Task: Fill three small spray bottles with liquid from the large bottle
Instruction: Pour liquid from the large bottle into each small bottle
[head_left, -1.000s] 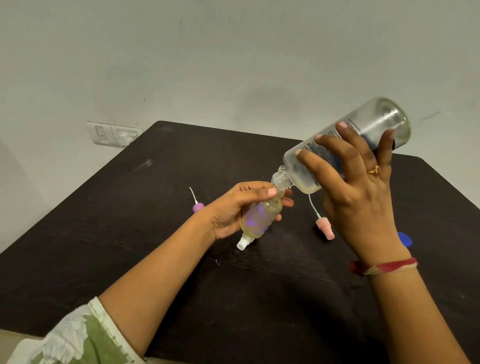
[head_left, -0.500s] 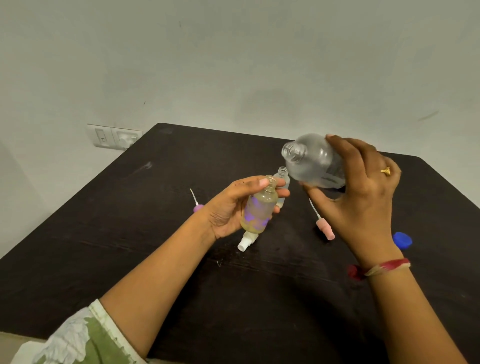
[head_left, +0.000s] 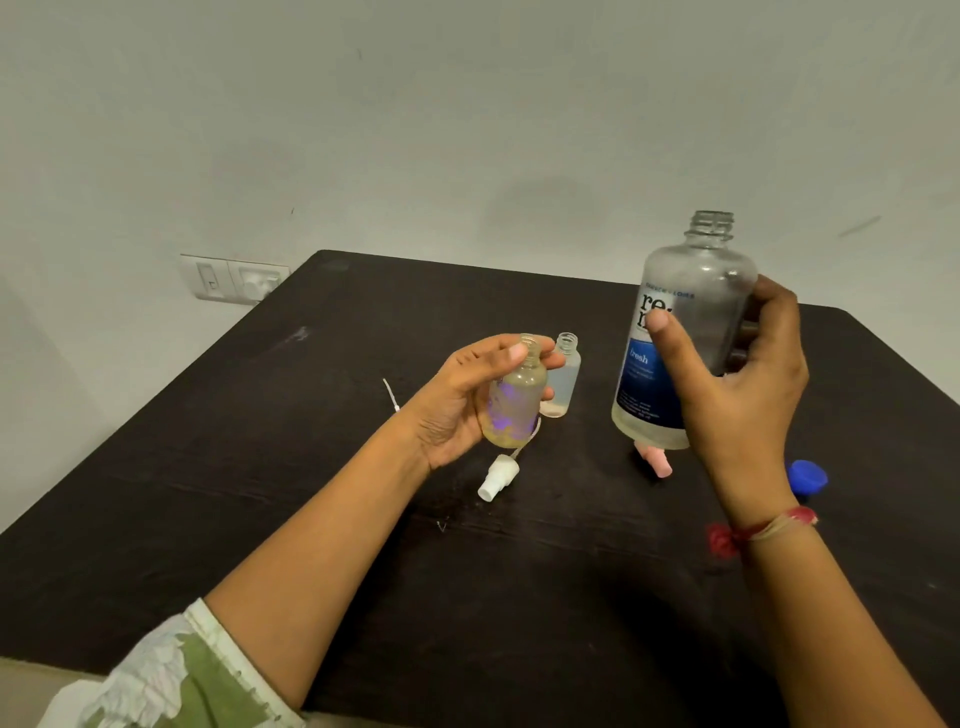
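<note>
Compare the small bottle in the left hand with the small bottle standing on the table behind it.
The held small bottle is lifted off the table in the left hand; the standing small bottle rests upright on the table, untouched. The held small bottle looks nearly full of yellowish liquid; the standing small bottle shows liquid only near its bottom. The held one carries purple markings; the standing one looks plain. Both are uncapped and translucent.
</note>
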